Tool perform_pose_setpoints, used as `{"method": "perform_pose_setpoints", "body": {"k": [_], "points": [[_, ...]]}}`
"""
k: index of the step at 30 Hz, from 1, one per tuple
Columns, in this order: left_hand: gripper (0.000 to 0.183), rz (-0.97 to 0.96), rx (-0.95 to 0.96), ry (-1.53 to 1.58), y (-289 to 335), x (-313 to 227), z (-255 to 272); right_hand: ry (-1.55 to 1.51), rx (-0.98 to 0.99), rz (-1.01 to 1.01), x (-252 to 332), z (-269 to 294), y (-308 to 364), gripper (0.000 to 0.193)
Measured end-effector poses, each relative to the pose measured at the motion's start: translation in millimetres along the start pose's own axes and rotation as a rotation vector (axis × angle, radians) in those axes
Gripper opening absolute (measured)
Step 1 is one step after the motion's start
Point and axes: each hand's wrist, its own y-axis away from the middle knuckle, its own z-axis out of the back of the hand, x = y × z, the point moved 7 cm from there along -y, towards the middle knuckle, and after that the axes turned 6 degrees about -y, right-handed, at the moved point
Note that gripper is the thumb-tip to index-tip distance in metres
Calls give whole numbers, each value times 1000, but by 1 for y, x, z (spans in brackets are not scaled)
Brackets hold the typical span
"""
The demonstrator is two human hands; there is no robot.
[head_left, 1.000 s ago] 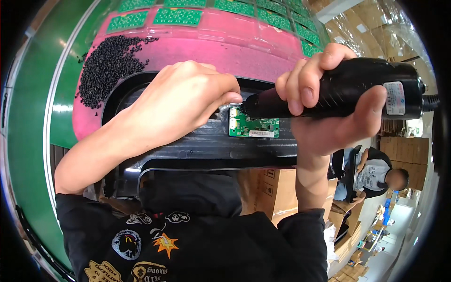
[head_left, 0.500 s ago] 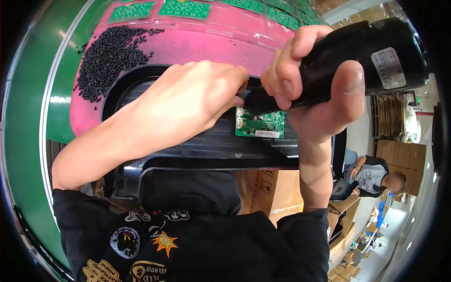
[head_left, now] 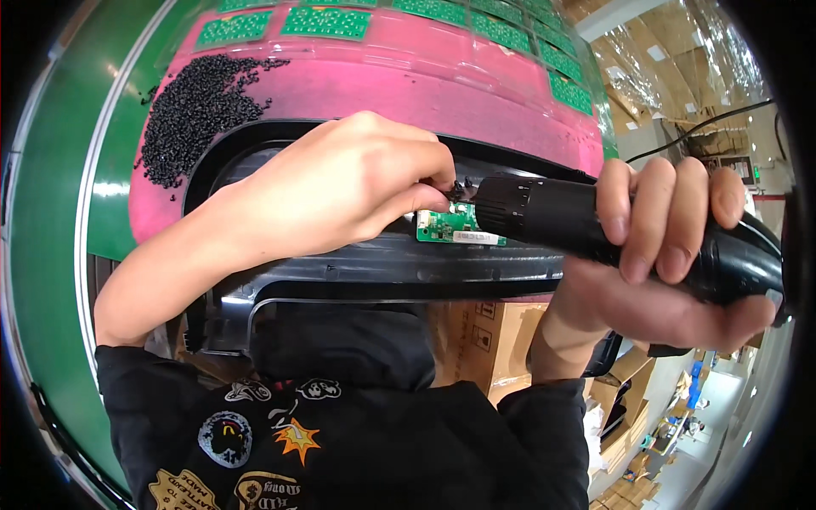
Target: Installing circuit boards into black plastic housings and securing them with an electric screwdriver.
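L hand [head_left: 361, 183] pinches sm blk screws [head_left: 464, 185], R hand [head_left: 659, 246] grips ribbed-nose blk driver [head_left: 561, 211].

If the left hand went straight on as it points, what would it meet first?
Beyond small dark pieces at its fingertips, the left hand would probably meet the black power tool's nose; depth is unclear.

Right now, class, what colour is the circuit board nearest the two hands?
The circuit board is green; it shows best in the head view.
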Motion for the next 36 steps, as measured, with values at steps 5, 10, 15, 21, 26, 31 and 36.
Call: {"method": "perform_pose_setpoints", "body": {"k": [5, 10, 15, 21, 26, 31, 36], "points": [[20, -49, -2, 128, -1, -2, -5, -33, -13, 109, 17, 7, 17, 52], [28, 191, 229, 167, -3, 7, -7, 11, 116, -126, -15, 1, 16, 67], [27, 213, 757, 18, 23, 8, -29, 211, -168, -199, -33, 7, 32, 70], [18, 222, 799, -10, 31, 16, -35, 482, -237, -302, -38, -2, 27, 71], [13, 134, 733, -46, 30, 9, -30, 519, -134, -371, -48, -8, 21, 71], [16, 105, 633, -88, 24, 5, -28, 454, 93, -485, -63, -6, 10, 77], [21, 90, 436, -62, 21, 13, -26, 430, 40, -283, -55, -18, 17, 78]]}}
